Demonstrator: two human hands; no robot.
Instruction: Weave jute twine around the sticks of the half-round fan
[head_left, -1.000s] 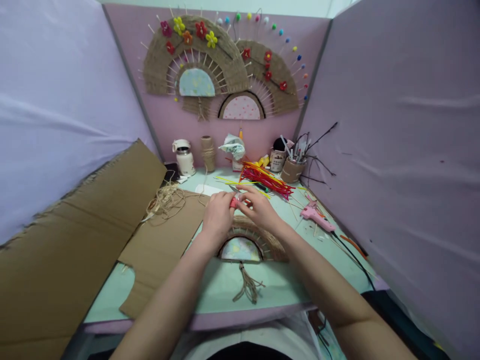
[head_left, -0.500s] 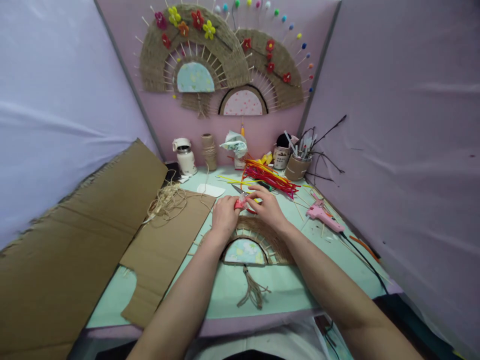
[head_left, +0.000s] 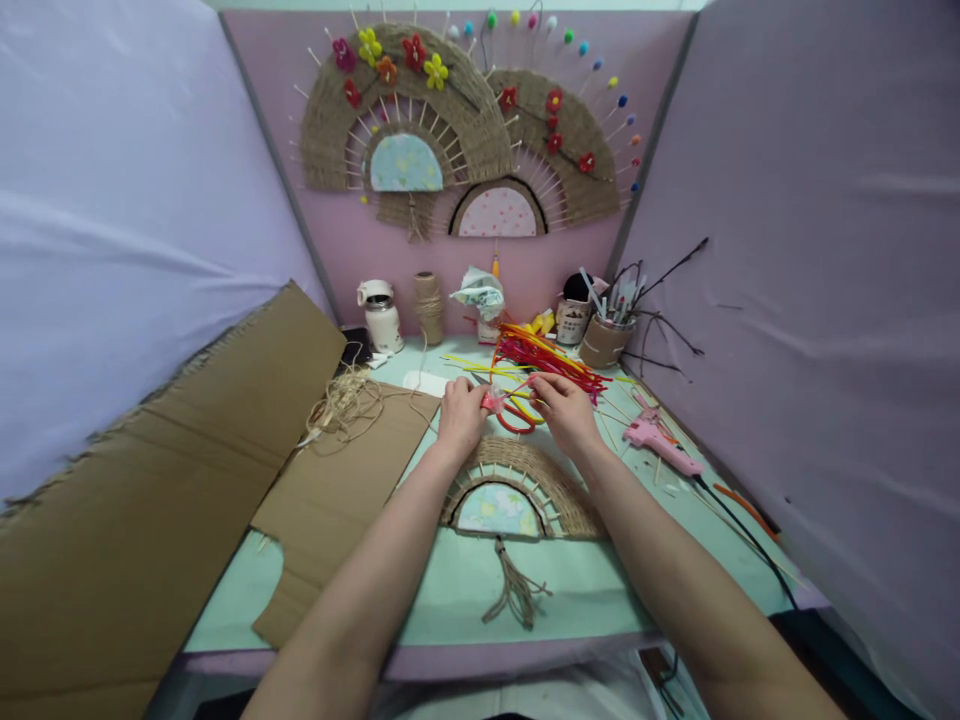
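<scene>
My left hand (head_left: pixel 463 415) is closed on a small red-and-clear plastic packet (head_left: pixel 493 400), above the far edge of a twine-woven fan (head_left: pixel 559 470). My right hand (head_left: pixel 562 405) is pinched on a thin reddish strand (head_left: pixel 519 387) that stretches toward the packet; whether it comes out of it I cannot tell. Scissors with red-and-yellow handles (head_left: pixel 516 428) lie just beneath, between the hands. The fan lies flat, with a flowered half-round centre (head_left: pixel 495 510) and a twine tassel (head_left: pixel 514 590) toward me.
Cardboard sheets (head_left: pixel 345 500) and tangled twine (head_left: pixel 349 405) are on the left. Red and orange pipe cleaners (head_left: pixel 551 358) lie behind my right hand. A pink glue gun (head_left: pixel 664 445) with a cord is at right. Jars, a twine spool (head_left: pixel 428 310) and twigs (head_left: pixel 671 265) stand at the back.
My right hand has moved right, away from the packet, and a thin reddish strand now shows between the hands. My left hand keeps its hold on the packet. The camera view has shifted slightly.
</scene>
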